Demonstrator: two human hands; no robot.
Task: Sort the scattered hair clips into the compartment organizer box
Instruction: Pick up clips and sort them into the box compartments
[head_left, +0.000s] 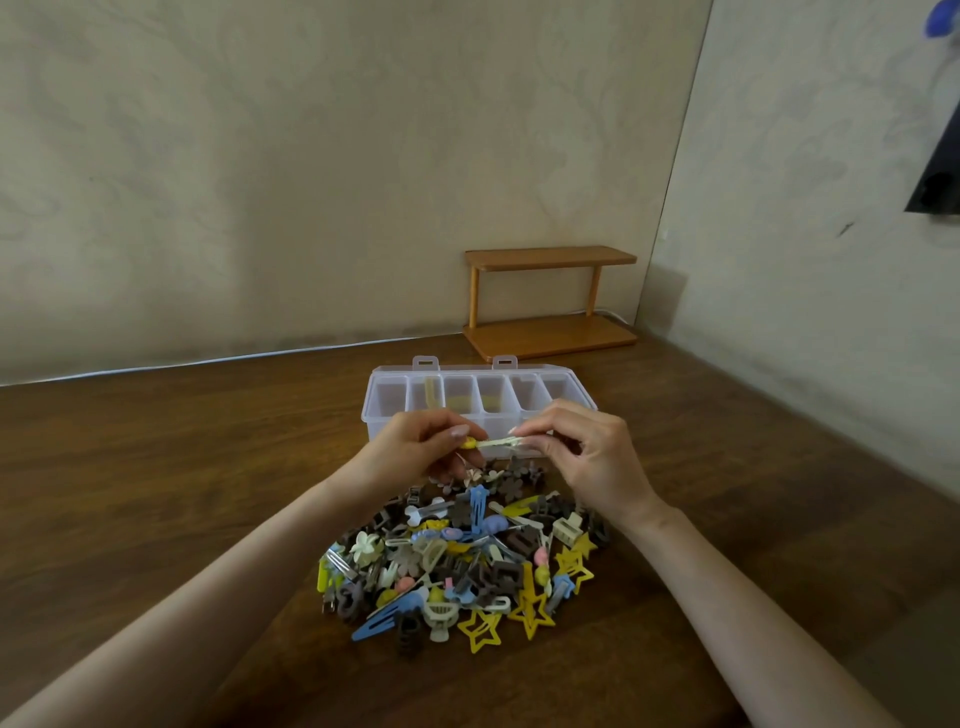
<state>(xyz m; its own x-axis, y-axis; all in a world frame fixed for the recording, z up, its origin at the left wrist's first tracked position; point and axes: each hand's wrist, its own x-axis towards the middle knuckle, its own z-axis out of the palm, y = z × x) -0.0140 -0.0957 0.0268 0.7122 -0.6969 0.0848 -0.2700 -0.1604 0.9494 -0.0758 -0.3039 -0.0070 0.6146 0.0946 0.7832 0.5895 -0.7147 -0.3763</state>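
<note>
A heap of hair clips (457, 561) in brown, yellow, blue and cream lies on the wooden table in front of me. Behind it stands the clear compartment organizer box (387, 400), lid open, with a few yellowish clips in its middle compartments. Both hands hover between heap and box. My left hand (415, 452) pinches the yellow end of a pale cream and yellow clip (496, 443). My right hand (587, 457) pinches the clip's other end. The clip is held level above the far edge of the heap.
A small two-tier wooden shelf (550, 301) stands against the wall behind the box, near the corner. The dark wooden table (156, 493) stretches left and right of the heap. A wall closes the right side.
</note>
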